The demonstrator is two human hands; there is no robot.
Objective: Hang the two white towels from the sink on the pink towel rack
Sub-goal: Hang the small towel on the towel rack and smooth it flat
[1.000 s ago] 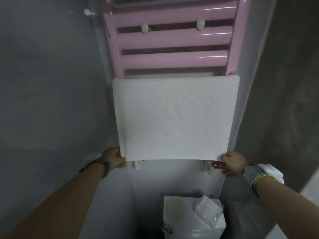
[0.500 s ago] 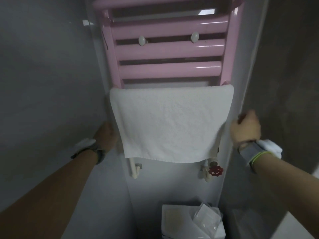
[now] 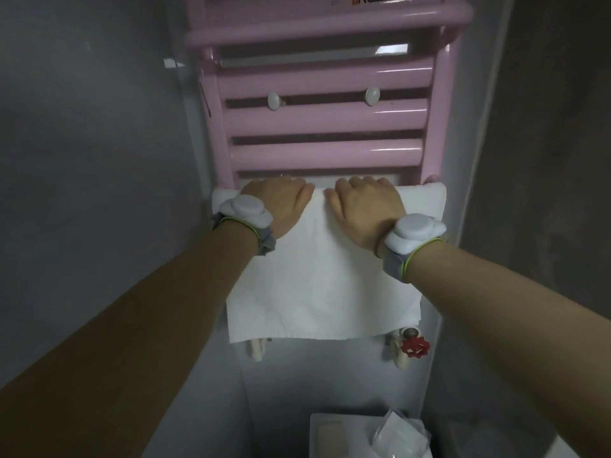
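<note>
A narrow, dim recess with grey walls on both sides and a pale panel at the back holds the pink towel rack (image 3: 325, 120), whose upper end is cut off by the top edge of the view. A sticker at the rack's very top shows dark and red lettering, but only the lower halves of the letters are in frame and they cannot be read. Two white round knobs (image 3: 372, 95) sit between two of the upper bars.

One white towel (image 3: 322, 289) hangs over the rack's lowest bar, which it hides completely; it reaches from the left upright almost to the right one and its bottom hem hangs slightly crooked. The left hand (image 3: 281, 201) and the right hand (image 3: 362, 206) lie palm-down on the towel's folded top edge, side by side near the middle. The fingers curl over the fold and their tips are hidden behind it, so whether they pinch the cloth or merely press it cannot be told. Each wrist carries a grey strap with a white round device (image 3: 246, 208).

Below the hem a red valve wheel (image 3: 415, 348) and cream pipe ends poke out, partly covered. At the bottom edge a white box with crumpled clear plastic (image 3: 395, 436) is cut off. The second towel and the sink are out of view.
</note>
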